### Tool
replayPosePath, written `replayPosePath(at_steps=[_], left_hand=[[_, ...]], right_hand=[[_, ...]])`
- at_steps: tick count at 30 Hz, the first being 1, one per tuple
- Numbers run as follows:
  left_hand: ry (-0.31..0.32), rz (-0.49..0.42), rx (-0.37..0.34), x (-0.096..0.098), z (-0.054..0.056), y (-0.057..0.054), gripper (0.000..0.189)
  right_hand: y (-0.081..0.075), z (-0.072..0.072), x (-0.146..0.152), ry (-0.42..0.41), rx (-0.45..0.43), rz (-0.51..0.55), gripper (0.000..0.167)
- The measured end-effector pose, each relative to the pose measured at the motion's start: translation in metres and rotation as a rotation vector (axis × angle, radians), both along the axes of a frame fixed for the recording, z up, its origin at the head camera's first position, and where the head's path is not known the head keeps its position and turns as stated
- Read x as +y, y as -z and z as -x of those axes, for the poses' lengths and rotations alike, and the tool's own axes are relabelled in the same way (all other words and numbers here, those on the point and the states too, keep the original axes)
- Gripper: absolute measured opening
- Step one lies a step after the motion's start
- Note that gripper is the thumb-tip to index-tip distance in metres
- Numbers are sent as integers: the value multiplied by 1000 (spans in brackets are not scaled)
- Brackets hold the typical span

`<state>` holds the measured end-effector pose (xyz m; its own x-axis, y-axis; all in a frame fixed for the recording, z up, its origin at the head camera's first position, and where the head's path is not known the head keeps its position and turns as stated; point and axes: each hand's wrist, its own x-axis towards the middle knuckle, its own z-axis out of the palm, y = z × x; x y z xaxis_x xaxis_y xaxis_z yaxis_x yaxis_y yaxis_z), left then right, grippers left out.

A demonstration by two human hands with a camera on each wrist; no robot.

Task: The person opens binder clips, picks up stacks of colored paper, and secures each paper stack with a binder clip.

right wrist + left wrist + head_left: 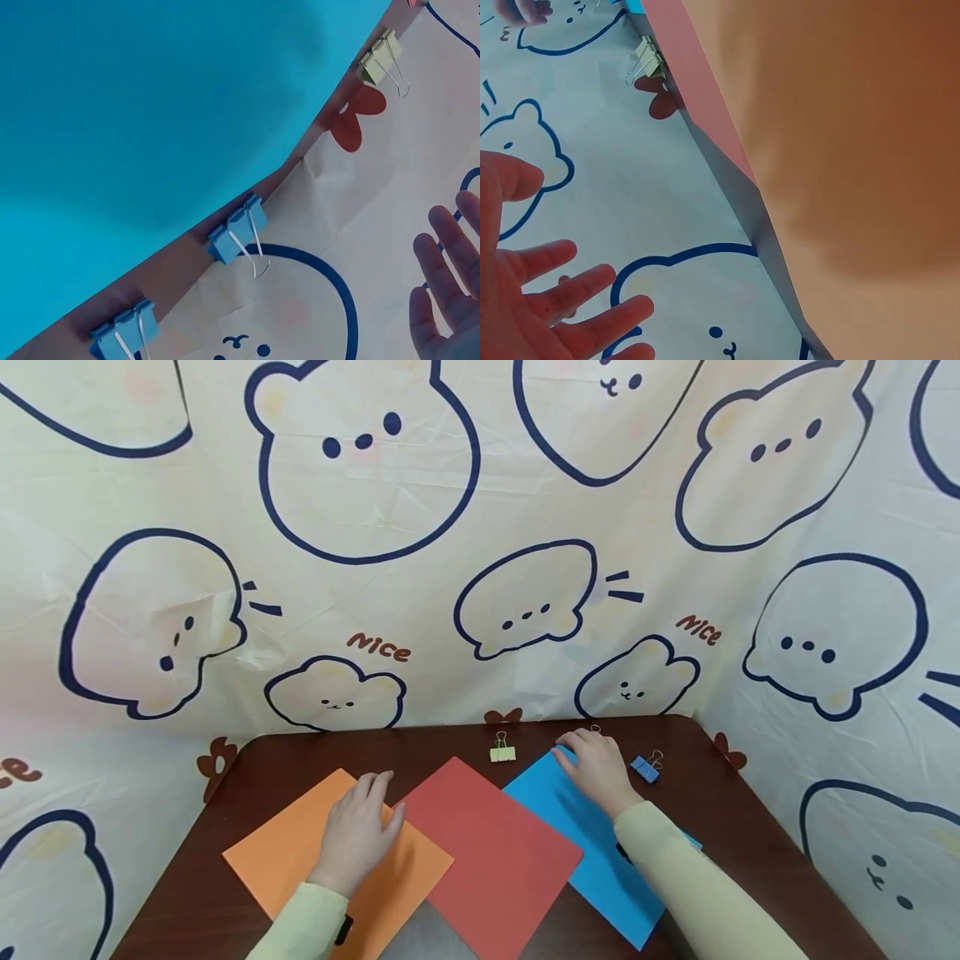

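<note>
Three square sheets of paper lie turned cornerwise on the table, an orange one [277,843], a red one [487,860] and a blue one [600,843]. The orange sheet overlaps the red, and the red overlaps the blue. My left hand [356,835] hovers over the orange sheet, fingers spread and holding nothing, its shadow falling on the paper. Over the far corner of the blue sheet is my right hand [600,768], its fingers loosely extended in the right wrist view and nothing in its grip. My right sleeve covers part of the blue sheet.
Behind the sheets stand a pale yellow binder clip [502,752] and a blue binder clip [645,768]. Another blue binder clip [238,229] is mostly hidden behind my right hand in the head view. A bear-patterned cloth [420,593] hangs around the dark table [195,868].
</note>
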<state>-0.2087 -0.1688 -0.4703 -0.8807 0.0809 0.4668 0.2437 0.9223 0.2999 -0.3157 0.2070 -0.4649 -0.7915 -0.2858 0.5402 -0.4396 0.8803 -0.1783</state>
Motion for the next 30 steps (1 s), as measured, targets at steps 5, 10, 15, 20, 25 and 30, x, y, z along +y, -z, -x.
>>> replayPosePath(at_steps=[5,10,15,20,25,30], left_hand=[[-5,3,-38,-2,1,2,54],[-8,14,-66,-2,0,4,55],[-6,30,-85,-2,1,6,53],[7,43,-108,-1,1,7,52],[11,39,-122,0,1,8,52],[7,41,-126,0,2,9,51]], right_hand=[[4,5,-13,-19,19,-2,16],[8,8,-26,-42,-12,-4,16],[12,15,-40,-70,-74,-21,20],[15,24,-53,-66,-138,-31,21],[15,33,-65,-76,-162,-40,23],[16,44,-76,-69,-208,-50,28]])
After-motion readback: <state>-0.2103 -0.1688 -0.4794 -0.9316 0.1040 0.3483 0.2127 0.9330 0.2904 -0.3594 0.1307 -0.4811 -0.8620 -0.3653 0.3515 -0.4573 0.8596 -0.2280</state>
